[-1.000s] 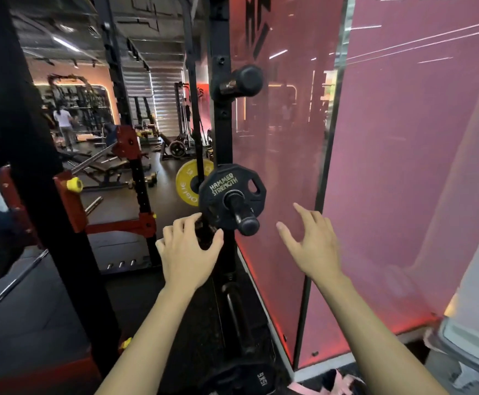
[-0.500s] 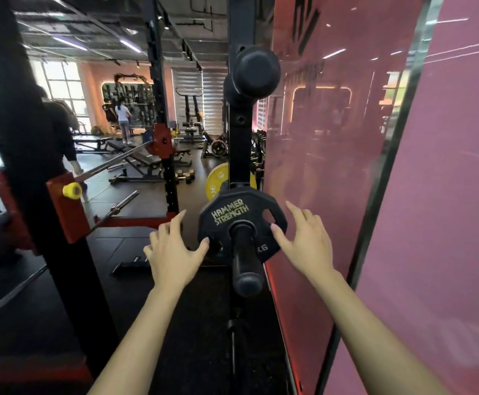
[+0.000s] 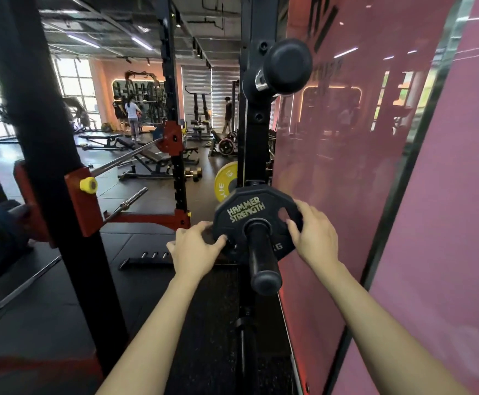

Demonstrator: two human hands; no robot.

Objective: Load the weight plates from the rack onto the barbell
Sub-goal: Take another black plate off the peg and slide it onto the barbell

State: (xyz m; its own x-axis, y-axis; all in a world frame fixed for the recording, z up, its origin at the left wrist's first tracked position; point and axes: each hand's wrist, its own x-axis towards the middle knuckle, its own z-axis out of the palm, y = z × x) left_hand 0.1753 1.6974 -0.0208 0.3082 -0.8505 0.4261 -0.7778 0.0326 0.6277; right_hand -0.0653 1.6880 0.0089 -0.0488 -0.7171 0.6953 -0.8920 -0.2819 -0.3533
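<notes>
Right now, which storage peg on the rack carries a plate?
The lower peg: the black plate sits on it, both hands gripping its edge. The upper peg is bare.

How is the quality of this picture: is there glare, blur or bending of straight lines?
Head view: the pink panel mirrors ceiling lights and the room; the windows at far left are overexposed; the rack post bows from the wide lens; the plate and both hands, left and right, are fairly sharp; the bottom left corner is smeared.
</notes>
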